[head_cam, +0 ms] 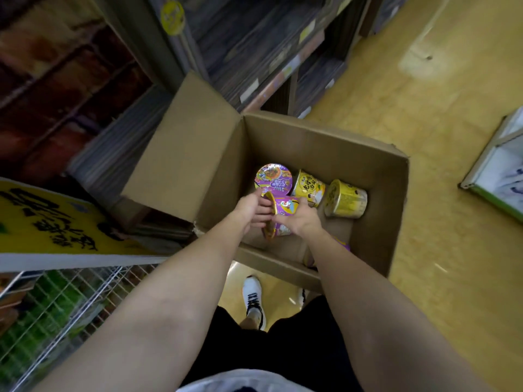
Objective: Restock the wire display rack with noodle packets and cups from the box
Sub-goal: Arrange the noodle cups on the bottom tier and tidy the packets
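An open cardboard box (325, 140) stands on the floor in front of me. Both my arms reach down into it. My left hand (250, 209) and my right hand (300, 219) hold a purple noodle cup (284, 206) lying on its side, one hand on each side of it. Behind it stands another purple cup (273, 178) with its lid up. Two yellow cups (308, 186) (343, 199) lie on their sides to the right. A further cup (342, 246) shows partly under my right forearm. The wire display rack (56, 304) is at the lower left.
A yellow sign board (53, 222) tops the wire rack. Store shelves (254, 52) rise behind the box. The box's left flap (184, 154) stands open toward the shelves. A white and green fixture (498, 171) stands at the right edge. My white shoe (253, 298) is on the yellow floor.
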{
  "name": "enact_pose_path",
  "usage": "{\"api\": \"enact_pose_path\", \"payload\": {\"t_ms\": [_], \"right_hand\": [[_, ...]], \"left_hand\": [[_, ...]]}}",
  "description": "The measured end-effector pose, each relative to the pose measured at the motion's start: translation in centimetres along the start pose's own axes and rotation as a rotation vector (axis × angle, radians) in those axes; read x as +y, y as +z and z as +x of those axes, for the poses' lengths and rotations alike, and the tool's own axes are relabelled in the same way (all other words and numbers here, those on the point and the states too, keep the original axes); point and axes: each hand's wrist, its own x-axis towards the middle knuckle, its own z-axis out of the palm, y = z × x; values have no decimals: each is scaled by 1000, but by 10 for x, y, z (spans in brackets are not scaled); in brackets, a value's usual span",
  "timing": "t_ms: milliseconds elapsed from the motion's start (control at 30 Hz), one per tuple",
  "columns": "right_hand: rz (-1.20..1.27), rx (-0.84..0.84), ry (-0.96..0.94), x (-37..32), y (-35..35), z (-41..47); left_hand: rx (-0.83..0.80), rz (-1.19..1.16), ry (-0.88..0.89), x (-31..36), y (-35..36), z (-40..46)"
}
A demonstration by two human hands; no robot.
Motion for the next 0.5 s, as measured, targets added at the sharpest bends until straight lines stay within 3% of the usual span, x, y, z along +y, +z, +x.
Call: {"api": "enact_pose_path", "payload": {"t_ms": [300, 500], "right_hand": [[-9, 188, -82, -31, -3, -68], [42, 196, -176, -47, -5, -110]], "left_hand": [[-39, 116, 170, -3, -30, -53], [92, 88, 236, -18, -42, -66]]}}
